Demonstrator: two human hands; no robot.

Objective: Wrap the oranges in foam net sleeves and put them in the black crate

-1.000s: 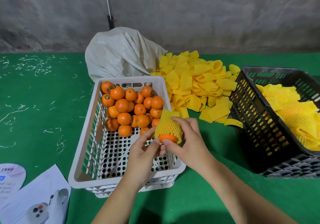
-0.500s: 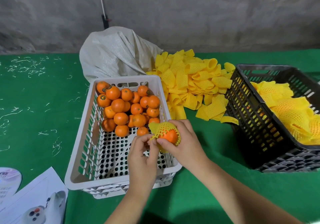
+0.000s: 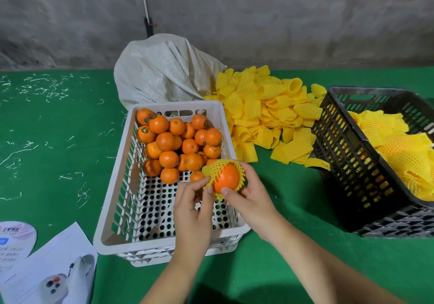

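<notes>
**Orange half-sleeved, held over the white crate's near corner**

Both hands together on one fruit. Right hand (image 3: pixel 249 200) cups the orange (image 3: pixel 226 178) from the right and below, thumb pressed against its bare front face. Left hand (image 3: pixel 193 207) pinches the lower-left edge of the foam net sleeve (image 3: pixel 211 169) between thumb and fingertips. The sleeve's frilled rim rings the fruit like a collar; the face turned to the camera is uncovered. Whether the far side is fully covered cannot be told.

Position: orange sits above the near right corner of the white crate (image 3: pixel 112 209), which holds a heap of bare oranges (image 3: pixel 178 144) at its far end. Black crate (image 3: pixel 347 162) stands well apart to the right on the green worktop (image 3: pixel 58 162), with wrapped fruit (image 3: pixel 399 153) already inside. Loose pile of spare sleeves (image 3: pixel 265 111) lies between the two crates, in front of a pale sack (image 3: pixel 162 71).

Handling, as judged:
- Orange: firm, round, smooth-skinned, moderate weight. Likely to roll or slip in a loose grip; best cupped in the palm, as now.
- Sleeve: very light, soft, stretchy mesh. Probably springs back if released early. Take it at the rim, pinched on opposite sides, and draw it over the widest part of the fruit.
- Once netted, the foam should give grip and cushioning, so setting it among the others in the black crate looks low-risk.

Papers (image 3: pixel 47 268) lie at the near left edge.
</notes>
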